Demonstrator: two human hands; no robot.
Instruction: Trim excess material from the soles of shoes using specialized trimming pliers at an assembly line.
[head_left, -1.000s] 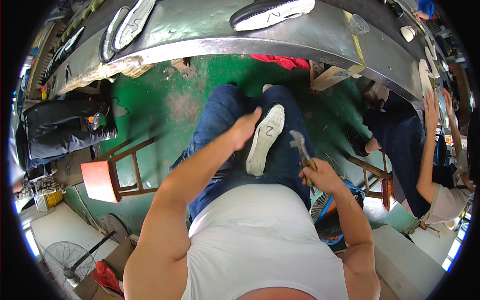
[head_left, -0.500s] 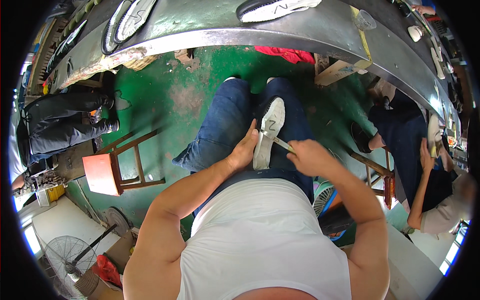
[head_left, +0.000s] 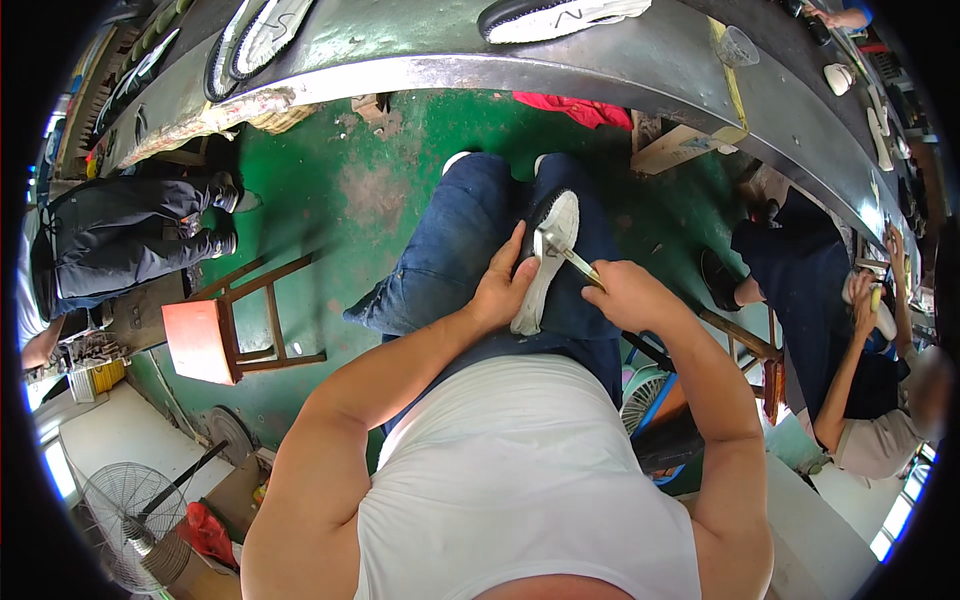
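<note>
Closest in is the person's smooth white sleeveless top (head_left: 520, 460), then blue denim trousers (head_left: 450, 245), creased at the knee. A narrow shoe (head_left: 536, 300) lies sole up across the right thigh, its rounded toe toward the workbench, the pale, matt sole bordered by a black, notched-looking edge. The left hand (head_left: 502, 288) is half open along the shoe's left side, thumb against the sole. The right hand (head_left: 628, 295) is closed around the handle of a metal-headed hammer (head_left: 580, 266), whose head is at the sole's middle; actual contact cannot be told. It partly covers a dark handwritten mark. Left of the knees, a wooden stool (head_left: 202, 342) with a flat reddish seat stands on the scuffed green floor (head_left: 330, 200). Beyond, the grey metal workbench (head_left: 400, 75) carries another black-edged shoe (head_left: 570, 18) behind the middle of its near edge, two shoes (head_left: 270, 40) toward that edge's left, and a translucent cup (head_left: 738, 47) beside a yellow strip (head_left: 729, 80) to the right. Single handwritten strokes mark some of these soles too.
</note>
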